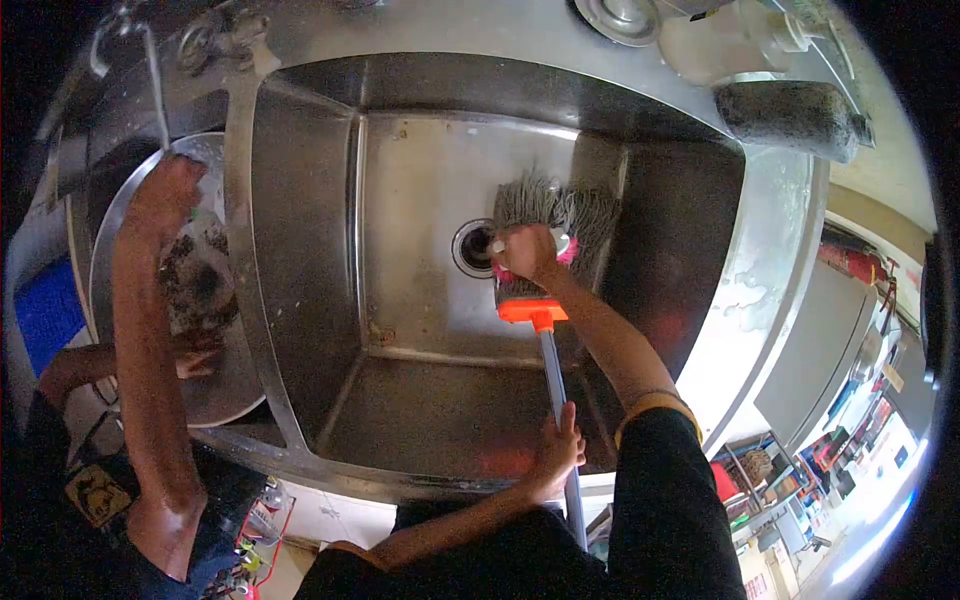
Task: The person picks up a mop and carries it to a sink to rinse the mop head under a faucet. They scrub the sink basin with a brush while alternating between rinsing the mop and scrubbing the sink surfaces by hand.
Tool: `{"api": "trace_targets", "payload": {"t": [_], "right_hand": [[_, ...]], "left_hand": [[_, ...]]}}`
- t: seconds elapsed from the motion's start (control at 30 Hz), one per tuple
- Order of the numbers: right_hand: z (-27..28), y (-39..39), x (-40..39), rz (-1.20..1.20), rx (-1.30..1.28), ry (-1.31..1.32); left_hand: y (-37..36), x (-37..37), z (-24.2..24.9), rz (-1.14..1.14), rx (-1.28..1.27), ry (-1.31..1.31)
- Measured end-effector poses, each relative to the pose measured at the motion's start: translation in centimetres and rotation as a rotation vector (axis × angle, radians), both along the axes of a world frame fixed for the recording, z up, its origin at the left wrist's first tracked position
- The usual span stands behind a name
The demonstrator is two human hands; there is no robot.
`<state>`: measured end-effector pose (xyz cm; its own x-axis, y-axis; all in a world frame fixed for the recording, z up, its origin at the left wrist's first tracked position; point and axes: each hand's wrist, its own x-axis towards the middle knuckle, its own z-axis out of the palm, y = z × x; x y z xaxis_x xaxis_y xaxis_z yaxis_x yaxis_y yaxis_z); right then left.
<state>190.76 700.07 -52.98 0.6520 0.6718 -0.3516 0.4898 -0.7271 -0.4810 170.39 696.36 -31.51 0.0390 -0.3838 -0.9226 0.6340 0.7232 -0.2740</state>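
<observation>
My left hand is wrapped round the grey handle of a brush with an orange head, over the front part of a deep steel sink. My right hand is closed just right of the drain, above the orange head. It grips something white and pink, mostly hidden by the fingers, perhaps a second brush. Grey mop strands spread on the sink floor behind and right of that hand.
At the left, a co-worker's hands are over a large round pan with dark residue. A dark bottle, a pale jug and a metal lid lie at the back right. Shelves with goods stand far right.
</observation>
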Motion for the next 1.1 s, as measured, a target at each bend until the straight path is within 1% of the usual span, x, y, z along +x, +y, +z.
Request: {"api": "trace_targets", "payload": {"t": [0.03,0.07,0.13,0.17,0.27,0.3,0.33,0.4,0.43,0.5,0.53,0.57,0.6,0.63,0.7,0.77,0.8,0.83,0.87,0.9,0.93,0.97,1.0,1.03,1.07,1.1], "right_hand": [[-1.3,0.3,0.0,0.017,0.038,-0.061],[-2.4,0.0,-0.2,0.041,0.069,-0.113],[-3.2,-0.4,-0.8,-0.032,0.100,-0.119],[-3.9,0.2,0.3,-0.067,0.136,-0.144],[-2.5,1.5,3.3,-0.150,0.082,-0.174],[-3.5,1.9,4.6,-0.180,0.013,-0.194],[-4.6,2.4,6.1,-0.209,-0.056,-0.213],[-4.7,3.2,8.5,-0.274,-0.050,-0.262],[-4.9,3.4,9.3,-0.305,-0.027,-0.269],[-4.7,3.8,11.0,-0.383,0.025,-0.295],[-4.5,4.0,11.8,-0.379,-0.049,-0.263],[-4.3,3.9,11.7,-0.369,-0.131,-0.216],[-4.0,4.0,12.3,-0.357,-0.203,-0.186],[-3.0,3.8,12.9,-0.379,-0.179,-0.179],[-0.5,2.6,13.0,-0.423,-0.127,-0.155],[3.1,0.3,12.2,-0.576,0.042,-0.249],[5.2,-1.4,11.7,-0.678,0.180,-0.193],[7.5,-3.1,11.0,-0.774,0.319,-0.139],[9.8,-4.5,10.0,-0.885,0.379,-0.191],[11.5,-6.0,9.2,-1.023,0.396,-0.175],[15.7,-7.1,8.2,-1.065,0.429,-0.180],[20.0,-8.1,6.8,-1.102,0.580,-0.113],[22.3,-9.2,5.7,-1.126,0.553,-0.243],[24.2,-10.1,4.5,-1.096,0.722,-0.388],[26.2,-12.0,2.9,-1.298,0.730,-0.153],[29.3,-12.5,1.6,-1.362,0.833,-0.162]], "left_hand": [[-0.2,0.3,0.4,-0.021,0.066,0.004],[-0.2,0.1,0.5,0.069,0.014,0.003],[0.1,-0.7,1.1,0.241,-0.096,0.014],[1.0,1.2,2.1,-0.033,0.040,0.018],[0.6,0.3,3.4,-0.056,0.067,0.022],[1.0,1.0,4.4,-0.021,0.017,0.118],[1.1,1.2,4.7,-0.032,0.013,0.116],[1.3,1.2,5.7,-0.056,0.002,0.110],[1.8,1.4,6.1,-0.039,0.018,0.074],[1.9,2.2,6.8,-0.050,0.078,0.082],[2.0,2.3,7.2,-0.058,0.106,0.089],[2.2,1.7,6.9,-0.032,0.043,0.008],[2.0,1.5,7.2,-0.069,0.119,0.011],[2.4,2.8,7.8,-0.103,0.197,0.008],[3.2,3.2,8.9,-0.106,0.196,-0.025],[3.8,1.2,8.4,0.074,0.135,-0.176],[3.8,0.3,8.5,0.161,0.092,-0.252],[4.4,1.0,9.6,0.218,0.097,-0.253],[4.6,1.4,10.4,0.148,0.150,-0.340],[4.7,1.6,11.3,0.079,0.205,-0.425],[4.9,1.7,12.2,0.008,0.262,-0.507],[5.2,1.9,13.0,-0.112,0.313,-0.611],[5.5,2.0,13.9,-0.234,0.367,-0.711],[6.0,2.2,14.5,-0.357,0.423,-0.810],[6.4,2.3,15.3,-0.482,0.478,-0.899],[6.9,2.9,16.5,-0.590,0.471,-0.891]]}}
